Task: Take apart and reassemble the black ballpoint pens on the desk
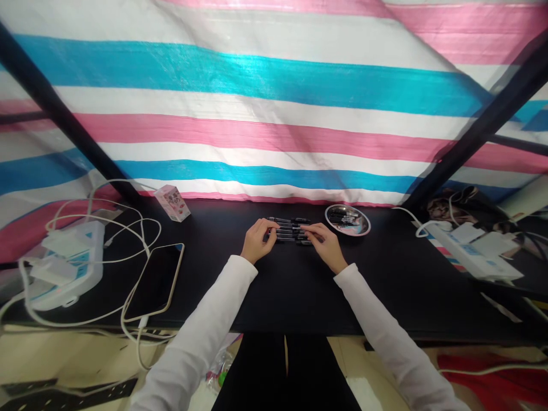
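I'm watching from the head camera, left hand and right hand resting just apart, fingers touching a row of black pens lying at twelve o'clock on the black tabletop, clamping unclear, a round mirrored dish sitting at two o'clock, a smartphone lying at nine o'clock

l hand & r hand on row of black pens on blk table, oval dish just rt

Pens mid-table, oval dish just right; phone left (power strip further left).
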A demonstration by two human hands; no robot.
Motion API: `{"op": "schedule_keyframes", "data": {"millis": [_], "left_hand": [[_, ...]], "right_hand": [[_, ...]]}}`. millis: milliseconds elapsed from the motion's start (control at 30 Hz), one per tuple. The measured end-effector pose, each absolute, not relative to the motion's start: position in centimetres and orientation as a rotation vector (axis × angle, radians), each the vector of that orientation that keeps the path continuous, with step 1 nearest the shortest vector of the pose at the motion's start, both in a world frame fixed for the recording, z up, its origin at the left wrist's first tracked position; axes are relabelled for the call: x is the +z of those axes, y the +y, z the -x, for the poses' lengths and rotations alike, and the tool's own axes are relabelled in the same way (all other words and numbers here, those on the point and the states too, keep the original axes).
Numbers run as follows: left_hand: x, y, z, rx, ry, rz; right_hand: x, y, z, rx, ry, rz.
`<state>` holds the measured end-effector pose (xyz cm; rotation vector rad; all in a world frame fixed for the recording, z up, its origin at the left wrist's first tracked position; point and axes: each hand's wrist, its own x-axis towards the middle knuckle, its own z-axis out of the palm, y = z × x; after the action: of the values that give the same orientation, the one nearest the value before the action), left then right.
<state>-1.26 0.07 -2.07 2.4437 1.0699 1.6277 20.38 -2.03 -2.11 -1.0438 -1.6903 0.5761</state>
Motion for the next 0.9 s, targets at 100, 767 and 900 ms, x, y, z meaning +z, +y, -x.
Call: {"op": "schedule_keyframes", "data": {"millis": [100,767,900], "left_hand": [[-2.13,0.05,1.28,1.634,1.085,-2.432],[-1.94,-0.09,1.14,1.641,0.997,-2.527],[-1.98,0.02,1.25,1.668,0.999,-2.510]], "right_hand": [[-2.13,-2.03,-20.29,0.559,-1.677,1.029],[-2.18,-2.23,-19.88,0.586,-1.642,1.004],[-2.08,-2.23,-20.04,0.549,-1.653,1.020]]}}
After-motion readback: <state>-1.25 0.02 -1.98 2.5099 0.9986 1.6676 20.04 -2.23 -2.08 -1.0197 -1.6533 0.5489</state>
